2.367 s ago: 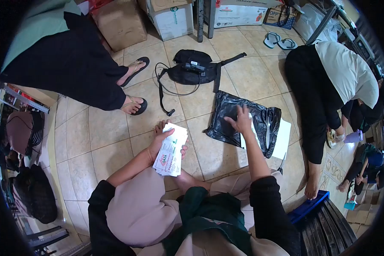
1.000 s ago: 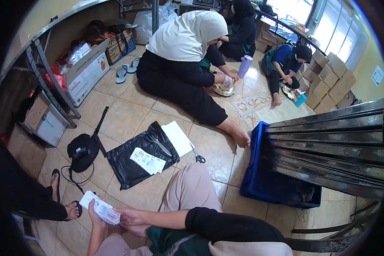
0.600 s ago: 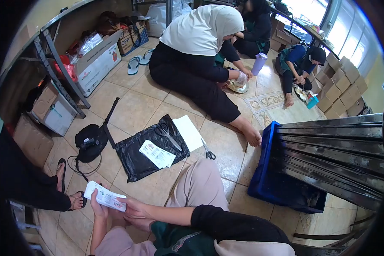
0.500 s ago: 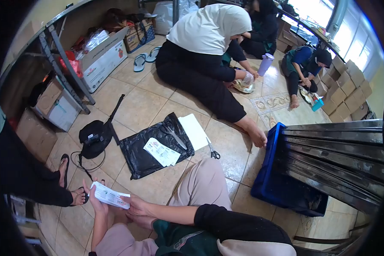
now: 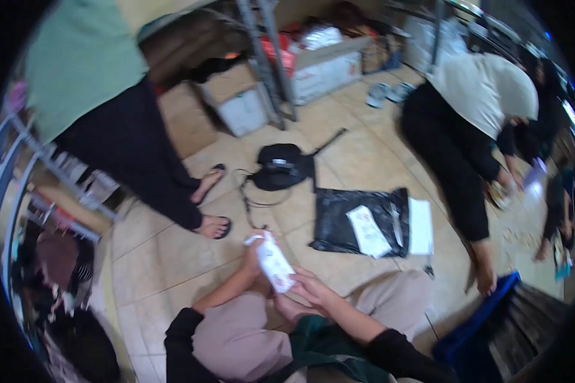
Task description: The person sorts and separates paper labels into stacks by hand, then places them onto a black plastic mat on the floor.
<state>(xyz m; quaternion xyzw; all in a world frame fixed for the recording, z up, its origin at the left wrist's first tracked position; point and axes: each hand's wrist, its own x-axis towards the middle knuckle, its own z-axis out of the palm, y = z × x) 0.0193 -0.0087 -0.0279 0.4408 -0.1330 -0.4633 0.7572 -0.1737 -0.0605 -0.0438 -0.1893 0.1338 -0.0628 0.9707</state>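
A stack of white printed paper slips [image 5: 274, 265] is held between my two hands, above my crossed legs. My left hand [image 5: 252, 256] grips its left edge near the far end, with the fingers partly behind it. On the near right corner, my right hand [image 5: 310, 287] has its fingers closed. Ahead and to the right on the floor is a black plastic bag [image 5: 332, 223]. More printed slips [image 5: 368, 231] and a pair of scissors [image 5: 397, 225], smeared by motion, lie on that bag. White paper [image 5: 421, 223] sits beside it.
Someone in black trousers [image 5: 131, 156] stands at left in sandals. A black waist bag [image 5: 278, 167] with a cord lies on the tiles. A blue crate [image 5: 460, 322] is at lower right. Another person [image 5: 482, 96] sits at upper right. Cardboard boxes [image 5: 326, 75] stand under the far table.
My view has swung left, so the floor items appear farther right and the standing person shows more fully. The slips stay in both hands and now appear more upright in view.
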